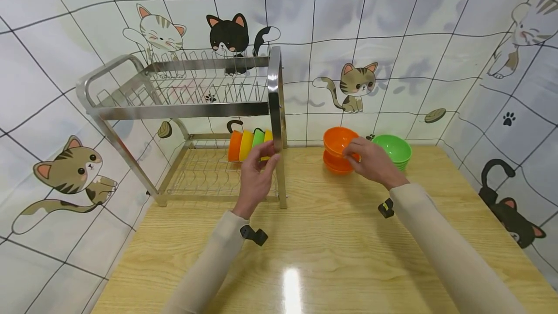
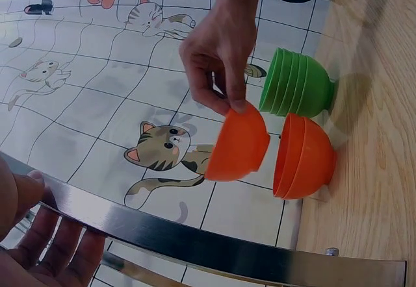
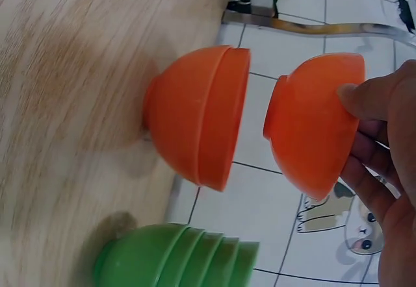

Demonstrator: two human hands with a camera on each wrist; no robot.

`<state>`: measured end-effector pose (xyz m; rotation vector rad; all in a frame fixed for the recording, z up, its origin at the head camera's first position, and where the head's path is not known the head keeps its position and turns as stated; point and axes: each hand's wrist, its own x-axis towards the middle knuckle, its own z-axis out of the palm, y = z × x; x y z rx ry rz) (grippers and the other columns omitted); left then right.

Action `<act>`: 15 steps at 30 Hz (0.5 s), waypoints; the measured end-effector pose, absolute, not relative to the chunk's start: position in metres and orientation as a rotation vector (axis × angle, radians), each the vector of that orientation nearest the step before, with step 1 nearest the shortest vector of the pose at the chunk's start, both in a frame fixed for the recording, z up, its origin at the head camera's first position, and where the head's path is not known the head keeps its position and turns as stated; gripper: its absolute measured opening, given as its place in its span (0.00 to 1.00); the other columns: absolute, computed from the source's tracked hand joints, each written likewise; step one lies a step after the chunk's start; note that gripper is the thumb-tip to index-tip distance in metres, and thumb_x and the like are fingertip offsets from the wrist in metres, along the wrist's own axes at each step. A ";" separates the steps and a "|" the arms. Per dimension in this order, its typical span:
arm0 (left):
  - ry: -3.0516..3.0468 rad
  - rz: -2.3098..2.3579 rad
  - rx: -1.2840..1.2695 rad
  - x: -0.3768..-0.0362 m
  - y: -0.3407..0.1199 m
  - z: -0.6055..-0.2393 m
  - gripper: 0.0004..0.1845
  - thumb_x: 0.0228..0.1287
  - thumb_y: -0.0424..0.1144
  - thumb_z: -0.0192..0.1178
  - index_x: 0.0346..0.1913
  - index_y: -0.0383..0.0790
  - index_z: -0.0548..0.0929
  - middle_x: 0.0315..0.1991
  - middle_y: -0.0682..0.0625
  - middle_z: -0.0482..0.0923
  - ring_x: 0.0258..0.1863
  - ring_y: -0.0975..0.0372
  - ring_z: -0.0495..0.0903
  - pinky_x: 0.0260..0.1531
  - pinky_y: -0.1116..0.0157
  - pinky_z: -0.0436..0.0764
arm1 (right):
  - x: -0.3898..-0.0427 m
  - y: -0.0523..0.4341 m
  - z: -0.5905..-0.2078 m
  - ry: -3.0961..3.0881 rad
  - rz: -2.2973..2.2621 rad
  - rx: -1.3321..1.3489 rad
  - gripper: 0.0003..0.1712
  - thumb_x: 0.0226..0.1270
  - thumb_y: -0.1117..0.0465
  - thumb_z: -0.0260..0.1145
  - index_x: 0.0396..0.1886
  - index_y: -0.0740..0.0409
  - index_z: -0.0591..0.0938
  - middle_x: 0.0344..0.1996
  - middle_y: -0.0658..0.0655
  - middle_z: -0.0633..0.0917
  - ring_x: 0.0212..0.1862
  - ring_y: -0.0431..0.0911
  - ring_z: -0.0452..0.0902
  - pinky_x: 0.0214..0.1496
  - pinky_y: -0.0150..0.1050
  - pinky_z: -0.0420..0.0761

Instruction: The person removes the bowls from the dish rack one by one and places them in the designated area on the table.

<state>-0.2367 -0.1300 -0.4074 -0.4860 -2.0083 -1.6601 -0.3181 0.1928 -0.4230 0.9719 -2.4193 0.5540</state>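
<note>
My right hand (image 1: 372,161) pinches the rim of an orange bowl (image 3: 318,121), thumb on the outside. This bowl is held up above a nested pair of orange bowls (image 3: 195,115) on the table, with a gap showing between them in both wrist views. My left hand (image 1: 258,173) grips the right-hand post (image 2: 162,235) of a metal dish rack, thumb on one side and fingers at the other edge. Just inside that post, orange, yellow and green bowls (image 1: 246,146) stand on edge in a row on the lower tier, partly hidden by the left hand.
A stack of green bowls (image 1: 394,149) stands right of the orange ones, close to the right hand. The rack's upper tier (image 1: 196,88) has upright wire dividers. A tiled wall with cat drawings (image 1: 305,28) rises behind the wooden table (image 1: 331,256).
</note>
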 end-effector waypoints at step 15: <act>-1.982 -1.645 -0.536 -0.247 -0.129 -0.412 0.14 0.74 0.33 0.61 0.58 0.33 0.79 0.47 0.39 0.79 0.47 0.58 0.79 0.49 0.70 0.82 | -0.342 0.195 -0.457 -2.595 0.579 0.931 0.05 0.64 0.70 0.70 0.37 0.59 0.89 0.38 0.56 0.88 0.44 0.51 0.83 0.50 0.49 0.87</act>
